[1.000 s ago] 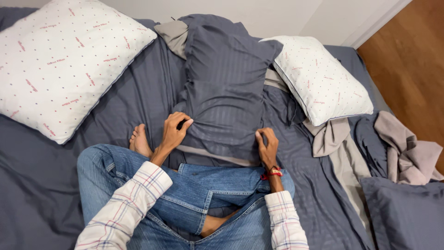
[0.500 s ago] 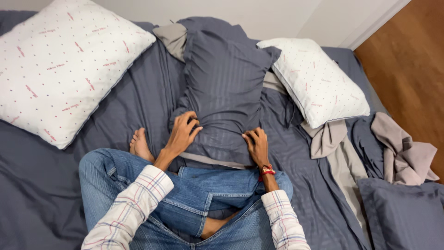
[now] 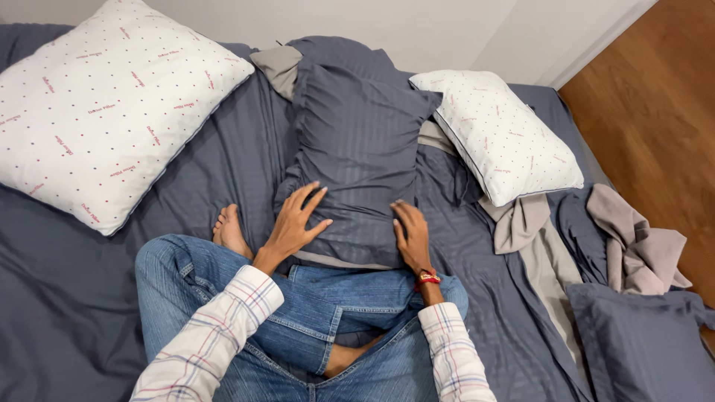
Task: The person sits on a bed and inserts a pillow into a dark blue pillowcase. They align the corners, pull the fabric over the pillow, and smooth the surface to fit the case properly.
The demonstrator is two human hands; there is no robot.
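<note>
Pillows (image 3: 104, 112) flank covered pillow (image 3: 357, 149); hands (image 3: 294, 223) flat atop.

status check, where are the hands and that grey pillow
Left hand open, flat on dark grey pillow. Right hand flat on its lower right edge. Nothing on top of it.

A person in blue jeans and a white plaid-sleeved shirt sits cross-legged on a bed covered by a dark grey striped sheet (image 3: 223, 160). The left hand (image 3: 293, 222) lies flat with fingers spread on the lower left of a dark grey striped pillow in its case (image 3: 357, 149), and the right hand (image 3: 412, 237), a red band at its wrist, lies flat on the lower right edge. A large white pillow with small red marks (image 3: 104, 104) rests at the left, a smaller white dotted pillow (image 3: 499, 134) at the right, touching the grey one. Crumpled beige cloth (image 3: 637, 242) lies near the wooden floor (image 3: 655, 104).
</note>
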